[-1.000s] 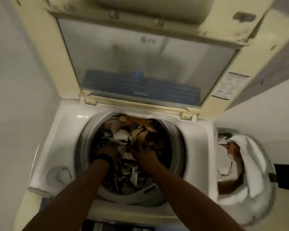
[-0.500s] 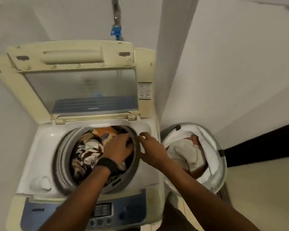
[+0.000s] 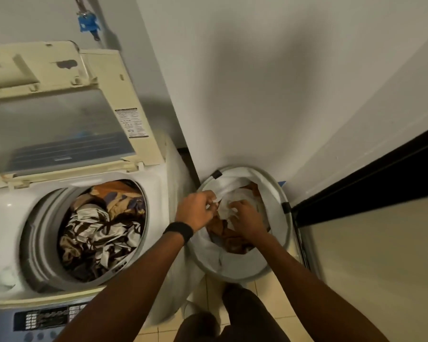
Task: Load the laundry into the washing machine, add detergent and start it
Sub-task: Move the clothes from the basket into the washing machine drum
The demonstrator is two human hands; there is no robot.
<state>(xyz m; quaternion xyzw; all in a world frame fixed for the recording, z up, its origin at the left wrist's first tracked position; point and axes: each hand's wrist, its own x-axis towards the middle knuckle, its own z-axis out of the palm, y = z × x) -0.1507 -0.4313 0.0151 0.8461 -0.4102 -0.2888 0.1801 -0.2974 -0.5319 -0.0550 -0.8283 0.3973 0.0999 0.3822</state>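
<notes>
A top-loading washing machine (image 3: 163, 193) stands at the left with its lid (image 3: 59, 119) raised. Its drum holds a heap of brown, white and orange clothes (image 3: 101, 225). To its right on the floor sits a round white laundry basket (image 3: 286, 218) with white and orange-brown clothes inside. My left hand (image 3: 195, 211), with a black band on the wrist, is closed on a white cloth (image 3: 226, 209) at the basket's left side. My right hand (image 3: 247, 218) is inside the basket, its fingers gripping the same white cloth.
The machine's blue control panel (image 3: 42, 319) lies at the bottom left. A blue tap (image 3: 88, 23) hangs on the wall behind the machine. A white wall corner stands behind the basket, and a dark door frame (image 3: 368, 174) runs at the right. The floor is tiled.
Both hands left the washing machine drum and moved right into the laundry basket, where they closed on a white cloth. The view swung right with them.
</notes>
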